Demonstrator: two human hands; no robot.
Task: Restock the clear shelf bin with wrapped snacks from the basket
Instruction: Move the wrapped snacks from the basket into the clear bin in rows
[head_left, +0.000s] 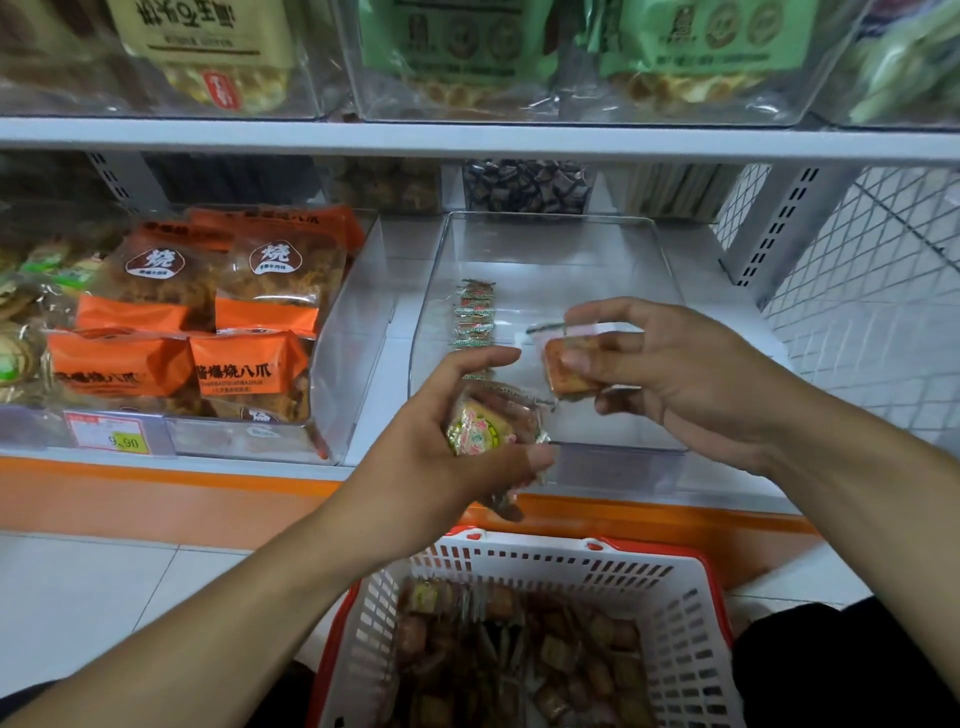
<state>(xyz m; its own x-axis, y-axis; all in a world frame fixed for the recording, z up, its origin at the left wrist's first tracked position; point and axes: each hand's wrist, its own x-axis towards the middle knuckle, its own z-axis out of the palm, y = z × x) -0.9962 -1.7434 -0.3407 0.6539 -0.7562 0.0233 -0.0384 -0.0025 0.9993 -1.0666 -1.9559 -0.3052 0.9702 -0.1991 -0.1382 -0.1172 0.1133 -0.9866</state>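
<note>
Hands over the bin (670, 312), both loaded. The left hand (462, 431) curls round a small bunch of snacks (480, 423), fingers wrapped under them, thumb stretched up and forward; a yellow-green wrapper faces the camera and a crumpled end of film pokes out below the palm. The right hand (670, 364) pinches a single snack (563, 371) between thumb and fingers, an orange-brown square in clear wrap, held edge-on above the bin's floor, just right of the left hand's thumb tip and apart from it. Inside the bin, a row of snacks (474, 314) stands on edge along the left wall, beyond the left hand. The rest of the bin floor is bare plastic. Down below, near the camera, the basket (691, 587), white with a red rim, holds a heap of the same wrapped squares, directly beneath both forearms. Left of the bin, a neighbouring bin carries orange packs (208, 332) with a price tag (111, 434) on its front. Green bags (457, 47) sit on the shelf above.
</note>
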